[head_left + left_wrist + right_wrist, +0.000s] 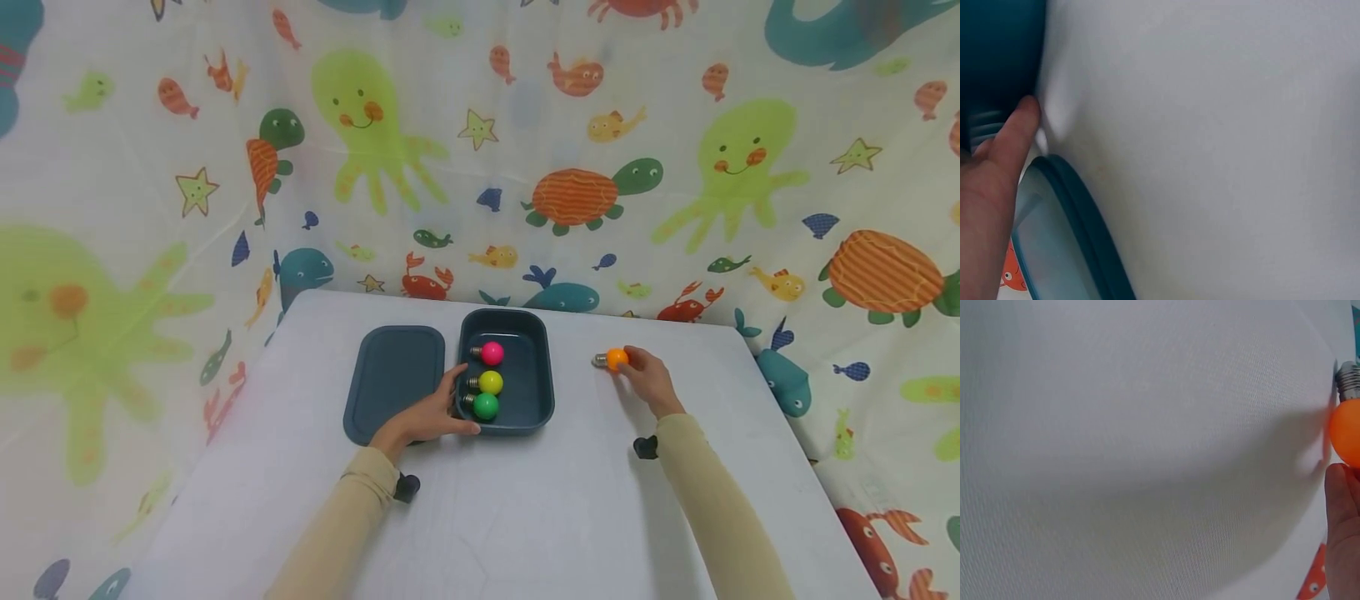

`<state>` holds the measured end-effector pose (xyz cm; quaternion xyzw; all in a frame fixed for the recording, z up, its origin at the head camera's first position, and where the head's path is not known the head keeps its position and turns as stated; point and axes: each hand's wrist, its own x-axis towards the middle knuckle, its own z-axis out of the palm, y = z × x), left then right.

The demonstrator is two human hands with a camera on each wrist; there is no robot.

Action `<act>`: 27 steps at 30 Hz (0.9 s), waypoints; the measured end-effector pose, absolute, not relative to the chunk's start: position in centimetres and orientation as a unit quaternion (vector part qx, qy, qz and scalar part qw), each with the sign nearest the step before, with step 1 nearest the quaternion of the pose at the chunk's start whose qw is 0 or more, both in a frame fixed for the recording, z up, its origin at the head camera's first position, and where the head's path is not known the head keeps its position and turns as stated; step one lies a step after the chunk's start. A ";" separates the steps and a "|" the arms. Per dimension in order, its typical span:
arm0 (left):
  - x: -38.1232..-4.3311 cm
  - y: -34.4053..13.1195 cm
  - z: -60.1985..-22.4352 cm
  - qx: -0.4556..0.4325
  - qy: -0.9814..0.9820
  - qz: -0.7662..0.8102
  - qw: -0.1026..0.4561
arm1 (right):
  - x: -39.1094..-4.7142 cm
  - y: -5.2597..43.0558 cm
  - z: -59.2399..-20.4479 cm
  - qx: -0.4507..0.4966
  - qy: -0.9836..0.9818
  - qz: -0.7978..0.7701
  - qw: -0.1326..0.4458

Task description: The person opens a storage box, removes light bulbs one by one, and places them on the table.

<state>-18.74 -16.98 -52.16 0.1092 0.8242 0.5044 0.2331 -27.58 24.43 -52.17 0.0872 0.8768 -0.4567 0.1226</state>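
In the head view, a dark blue plastic box (528,367) holds a pink light bulb (492,353), a yellow light bulb (491,382) and a green light bulb (486,407), lying along its left side with their screw bases to the left. My left hand (429,417) touches the box's near left corner, fingers at the left wall and thumb stretched along the near wall. To the right of the box, my right hand (651,377) pinches an orange light bulb (618,359) by its round end, its metal base pointing left. The right wrist view shows the thumb against this bulb (1347,431).
A dark blue lid (397,375) lies flat left of the box, partly under the left hand and wrist. All stand on a table with a white cloth (525,517). Behind it hangs a curtain (450,167) printed with sea animals. Each wrist carries a small black camera.
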 end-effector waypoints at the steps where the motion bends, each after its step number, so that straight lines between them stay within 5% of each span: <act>1: -18.8 -17.0 -52.2 0.111 0.824 0.505 0.233 | -27.6 24.4 -52.1 0.088 0.877 -0.457 0.124; 15: -18.9 -17.1 -52.3 0.112 0.824 0.505 0.233 | -28.2 24.3 -49.4 0.074 0.884 -0.456 0.074; 27: -18.8 -17.1 -52.4 0.111 0.823 0.506 0.232 | -29.6 19.6 -46.3 0.017 0.881 -0.471 0.042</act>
